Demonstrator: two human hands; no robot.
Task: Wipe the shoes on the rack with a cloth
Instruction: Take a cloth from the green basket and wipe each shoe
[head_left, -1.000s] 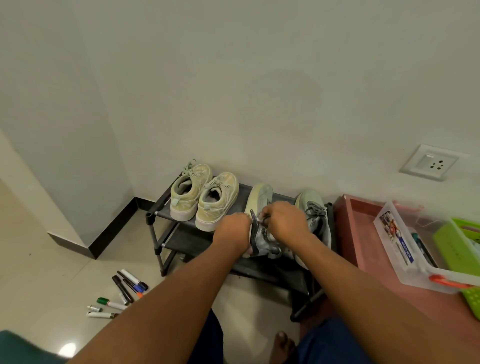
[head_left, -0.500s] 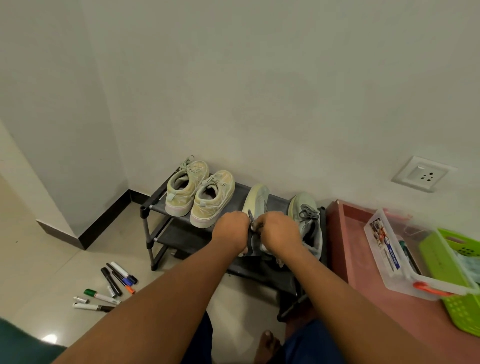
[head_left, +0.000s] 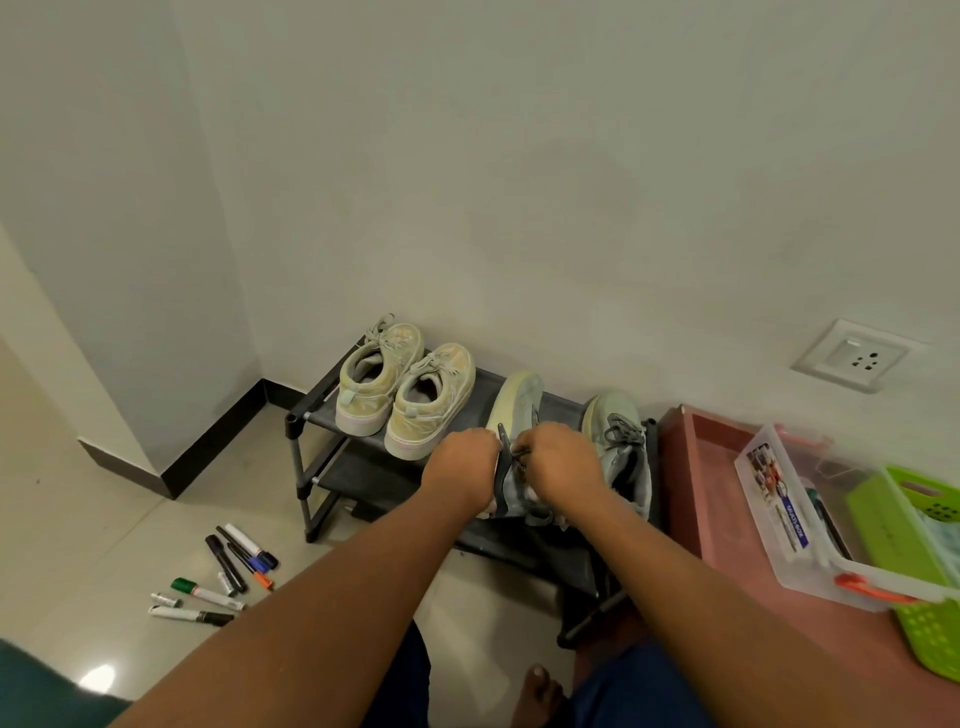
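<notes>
Against a pale wall stands a dark shoe rack (head_left: 332, 410); on its top shelf's right half, left hand (head_left: 460, 465) and right hand (head_left: 563, 462) both grip a tilted grey shoe (head_left: 514, 415); a beige pair (head_left: 405, 387) sits at the left end.

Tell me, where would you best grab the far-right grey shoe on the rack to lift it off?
Probably by the heel collar of the grey shoe, coming from the front and above. It stands upright on the rack with heel toward the person and its opening facing up, so fingers could hook inside. The right hand, busy on the neighbouring shoe, is closest.
</notes>
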